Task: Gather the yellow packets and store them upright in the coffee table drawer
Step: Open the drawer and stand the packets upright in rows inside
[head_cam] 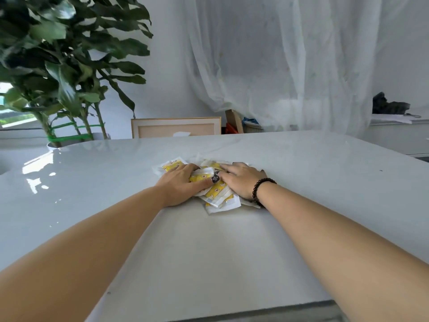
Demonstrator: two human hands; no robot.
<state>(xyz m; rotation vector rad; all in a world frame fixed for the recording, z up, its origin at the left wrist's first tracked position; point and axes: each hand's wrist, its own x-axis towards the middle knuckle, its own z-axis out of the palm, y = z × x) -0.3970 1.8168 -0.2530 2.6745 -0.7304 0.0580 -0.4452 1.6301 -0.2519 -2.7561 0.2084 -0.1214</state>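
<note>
Several yellow-and-white packets (219, 196) lie in a loose overlapping heap in the middle of the glossy white table (209, 247). My left hand (180, 185) lies palm-down on the heap's left side, fingers stretched over the packets, a dark ring on the thumb. My right hand (241, 178) presses flat on the right side of the heap, a dark bead bracelet on its wrist. One packet (170, 165) sticks out beyond my left fingers. Much of the heap is hidden under both hands. No drawer is in view.
A tall leafy plant (67, 73) in a white pot stands beyond the table's far left corner. A framed board (176, 127) leans behind the far edge, with white curtains (290, 61) at the back. A white cabinet (399, 133) stands at right.
</note>
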